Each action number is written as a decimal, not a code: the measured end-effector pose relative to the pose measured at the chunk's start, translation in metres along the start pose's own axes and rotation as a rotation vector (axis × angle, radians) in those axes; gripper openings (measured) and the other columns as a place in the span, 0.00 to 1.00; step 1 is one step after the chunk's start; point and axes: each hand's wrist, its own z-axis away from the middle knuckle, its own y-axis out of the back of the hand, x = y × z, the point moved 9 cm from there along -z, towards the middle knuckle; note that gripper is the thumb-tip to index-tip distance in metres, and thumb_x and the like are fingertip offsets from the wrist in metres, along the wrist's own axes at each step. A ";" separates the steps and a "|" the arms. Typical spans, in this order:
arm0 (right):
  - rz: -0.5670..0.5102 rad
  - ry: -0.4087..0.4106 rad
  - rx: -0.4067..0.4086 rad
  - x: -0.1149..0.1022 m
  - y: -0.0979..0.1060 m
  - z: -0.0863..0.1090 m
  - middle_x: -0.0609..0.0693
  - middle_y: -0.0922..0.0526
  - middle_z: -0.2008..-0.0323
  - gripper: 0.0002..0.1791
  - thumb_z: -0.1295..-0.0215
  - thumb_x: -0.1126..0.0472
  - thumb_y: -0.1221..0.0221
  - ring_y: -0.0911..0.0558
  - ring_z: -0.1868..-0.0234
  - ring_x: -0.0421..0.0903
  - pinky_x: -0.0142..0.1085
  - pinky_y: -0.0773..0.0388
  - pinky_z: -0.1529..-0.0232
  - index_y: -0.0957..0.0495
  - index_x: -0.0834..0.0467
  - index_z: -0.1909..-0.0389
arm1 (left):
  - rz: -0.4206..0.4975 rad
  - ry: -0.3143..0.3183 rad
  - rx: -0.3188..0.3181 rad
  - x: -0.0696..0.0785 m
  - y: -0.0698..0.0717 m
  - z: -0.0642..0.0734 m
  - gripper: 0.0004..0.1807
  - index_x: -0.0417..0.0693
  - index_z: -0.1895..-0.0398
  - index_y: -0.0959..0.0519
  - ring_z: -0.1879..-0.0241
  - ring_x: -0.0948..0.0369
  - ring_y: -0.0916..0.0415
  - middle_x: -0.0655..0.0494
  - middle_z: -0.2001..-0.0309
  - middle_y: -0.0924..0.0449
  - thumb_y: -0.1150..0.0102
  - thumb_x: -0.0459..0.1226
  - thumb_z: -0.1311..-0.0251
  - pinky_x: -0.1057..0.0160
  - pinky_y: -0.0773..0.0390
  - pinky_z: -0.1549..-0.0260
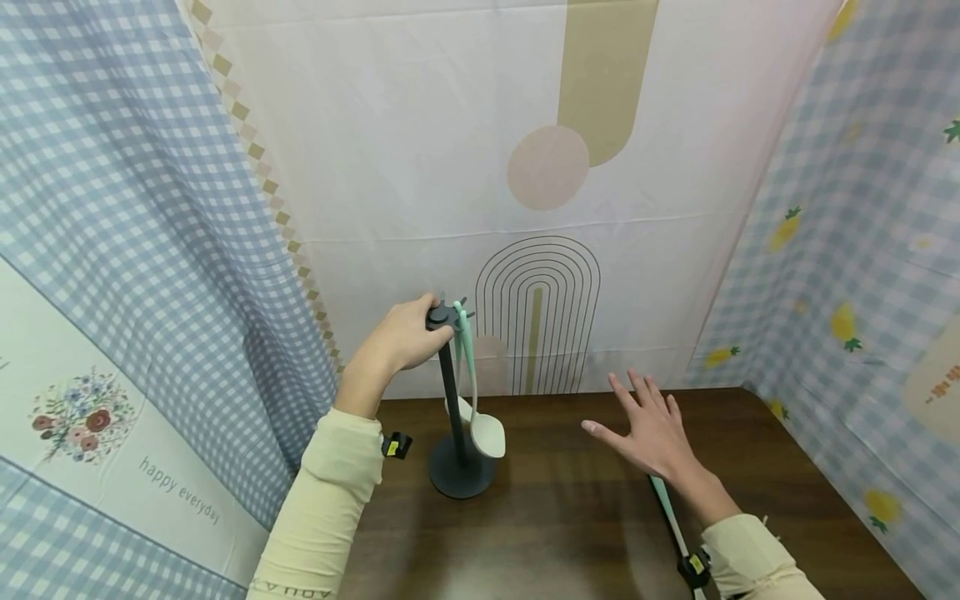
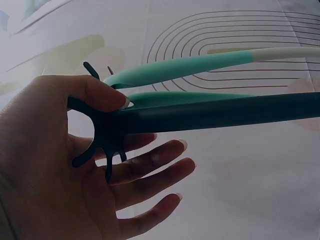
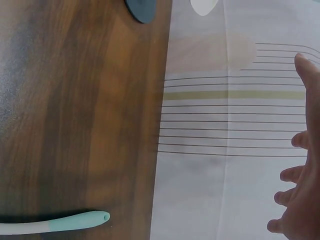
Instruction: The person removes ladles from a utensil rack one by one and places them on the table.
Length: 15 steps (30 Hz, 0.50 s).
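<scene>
A dark utensil stand [image 1: 452, 379] with a hooked top stands upright on its round base. My left hand [image 1: 405, 336] grips the stand's top; in the left wrist view its thumb lies across the hub [image 2: 111, 122] and the other fingers reach past the hooks. Two utensils with mint-green handles [image 2: 185, 70] hang there, and the nearer one has a broad white spoon-like head [image 1: 488, 436]. Over the table at the right, my right hand [image 1: 651, 432] holds nothing, its fingers spread. Below it lies another utensil with a mint-green handle [image 3: 80, 221], its far end out of view.
The brown wooden table [image 1: 555, 500] ends at a printed white cloth [image 1: 420, 167] hanging behind it. Blue checked curtains [image 1: 150, 167] close in the left side, and a checked cloth with pineapples [image 1: 847, 325] hangs along the right edge.
</scene>
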 end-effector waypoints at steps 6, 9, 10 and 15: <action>-0.009 0.010 -0.005 -0.007 -0.001 -0.001 0.64 0.52 0.16 0.56 0.33 0.26 0.41 0.54 0.18 0.70 0.76 0.60 0.29 0.48 0.51 0.14 | 0.009 0.001 0.003 -0.002 0.000 0.000 0.25 0.50 0.35 0.28 0.69 0.53 0.28 0.46 0.60 0.23 0.50 0.48 0.32 0.56 0.30 0.69; -0.012 0.019 -0.002 -0.012 -0.001 -0.002 0.64 0.51 0.16 0.56 0.33 0.26 0.41 0.54 0.18 0.70 0.76 0.59 0.29 0.47 0.51 0.14 | 0.010 -0.002 0.011 -0.003 0.000 -0.001 0.22 0.51 0.39 0.27 0.72 0.54 0.31 0.47 0.65 0.26 0.50 0.49 0.33 0.56 0.33 0.71; -0.014 0.023 0.000 -0.013 -0.001 -0.002 0.64 0.51 0.16 0.55 0.33 0.26 0.41 0.54 0.18 0.70 0.76 0.59 0.29 0.47 0.51 0.14 | 0.010 -0.004 0.014 -0.003 0.000 -0.001 0.22 0.51 0.40 0.27 0.72 0.54 0.31 0.48 0.66 0.26 0.50 0.49 0.33 0.56 0.33 0.71; -0.024 0.038 0.013 -0.021 0.000 -0.004 0.63 0.50 0.16 0.55 0.33 0.26 0.41 0.53 0.17 0.69 0.76 0.58 0.29 0.46 0.50 0.14 | 0.011 -0.011 0.024 -0.004 0.001 -0.003 0.23 0.51 0.40 0.26 0.73 0.55 0.34 0.49 0.68 0.29 0.49 0.50 0.34 0.57 0.36 0.72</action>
